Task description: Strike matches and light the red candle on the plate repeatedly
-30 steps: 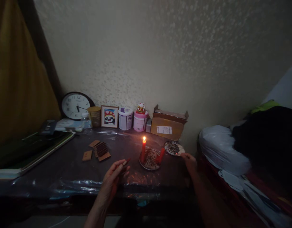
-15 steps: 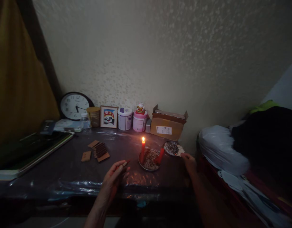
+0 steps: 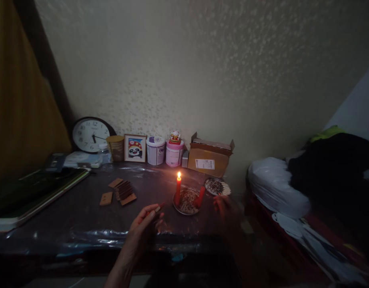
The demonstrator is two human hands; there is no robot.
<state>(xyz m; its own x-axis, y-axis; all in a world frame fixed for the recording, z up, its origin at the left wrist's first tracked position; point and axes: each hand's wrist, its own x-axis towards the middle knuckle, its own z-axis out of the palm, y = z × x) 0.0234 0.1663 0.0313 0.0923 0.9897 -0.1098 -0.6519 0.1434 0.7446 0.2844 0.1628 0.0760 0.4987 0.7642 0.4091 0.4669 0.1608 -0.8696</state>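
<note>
A lit red candle (image 3: 178,189) stands in a small round dish (image 3: 186,201) on the dark table (image 3: 82,216), and a second, unlit red candle (image 3: 200,197) leans in the same dish. My left hand (image 3: 142,230) is closed on a thin red stick (image 3: 158,207), its tip pointing toward the dish. Blurred by motion, my right hand (image 3: 226,208) hovers just right of the dish, below a second small plate (image 3: 216,187) of light sticks. Its fingers cannot be made out.
Along the wall stand a clock (image 3: 91,135), a brown tin (image 3: 116,147), a framed panda picture (image 3: 135,147), two tubs (image 3: 156,150) and a cardboard box (image 3: 209,160). Brown card pieces (image 3: 121,190) lie mid-table, books (image 3: 34,192) at left. A white bag (image 3: 273,186) and dark clothes sit right.
My right hand has left the plate of sticks and pulled back toward me and leftward, now blurred near the dish. My left hand holds still. The view has shifted slightly.
</note>
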